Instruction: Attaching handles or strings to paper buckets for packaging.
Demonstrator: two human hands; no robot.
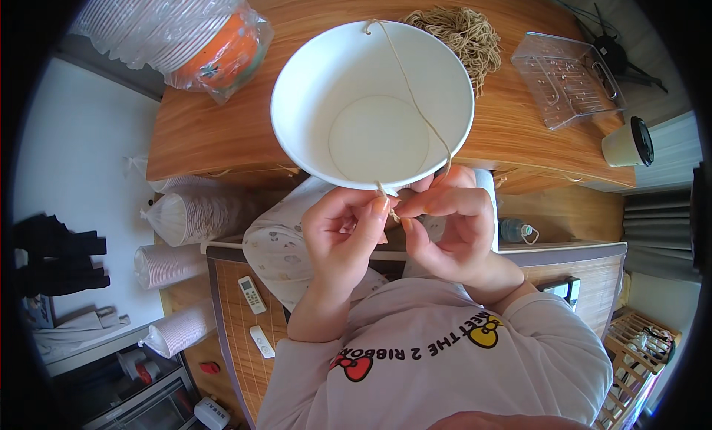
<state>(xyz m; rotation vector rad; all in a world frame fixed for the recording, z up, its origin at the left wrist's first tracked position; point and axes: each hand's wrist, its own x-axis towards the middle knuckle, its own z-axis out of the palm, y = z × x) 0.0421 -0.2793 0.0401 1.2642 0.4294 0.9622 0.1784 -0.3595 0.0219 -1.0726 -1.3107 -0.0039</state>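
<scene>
A large white paper bucket (pixel 304 103) stands tilted at the desk's near edge, its open mouth toward me. One thin tan string (pixel 404 74) is fastened at the far rim and runs across the opening to the near rim. Just below that rim, my left hand (pixel 345 230) pinches the string where it comes through the bucket's wall. From the other side, my right hand (pixel 452 218) closes thumb and forefinger on the string end, and its other fingers curl close to the bucket. The fingertips of both hands almost meet, partly hiding the string between them.
On the wooden desk (pixel 215 137) lie a heap of tan strings (pixel 463 44), a clear plastic tray (pixel 567 77) and a black-lidded cup (pixel 623 146). Bagged stacked buckets (pixel 215 55) stand far left. More wrapped stacks (pixel 200 216) are lower left; two remotes (pixel 252 295) lie beside me.
</scene>
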